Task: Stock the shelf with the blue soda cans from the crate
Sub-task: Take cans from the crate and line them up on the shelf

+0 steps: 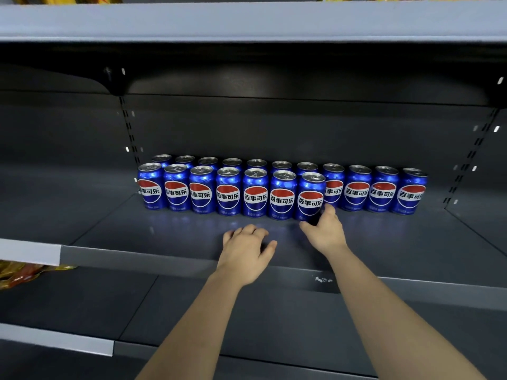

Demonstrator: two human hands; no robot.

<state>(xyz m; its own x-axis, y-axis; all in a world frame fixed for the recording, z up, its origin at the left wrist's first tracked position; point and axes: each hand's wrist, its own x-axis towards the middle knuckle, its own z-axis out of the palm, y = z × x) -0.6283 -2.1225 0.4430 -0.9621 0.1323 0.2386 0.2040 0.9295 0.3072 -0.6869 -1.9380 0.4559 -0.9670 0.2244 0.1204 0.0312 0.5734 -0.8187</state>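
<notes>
Several blue soda cans (255,197) with red, white and blue logos stand upright in two rows at the back of the dark grey shelf (170,237). The front row runs from the left and ends at one can (310,197) that stands slightly forward. My right hand (325,233) wraps the base of that can, thumb on its left and fingers on its right. My left hand (247,252) lies palm down on the shelf in front of the rows, fingers loosely curled, holding nothing. The crate is out of view.
An upper shelf (247,20) overhangs the cans. A lower shelf (192,311) lies beneath my forearms. Yellow and orange packets (24,272) sit at the far left under the shelf edge. Bare shelf floor lies in front of the single row of cans (384,193) on the right.
</notes>
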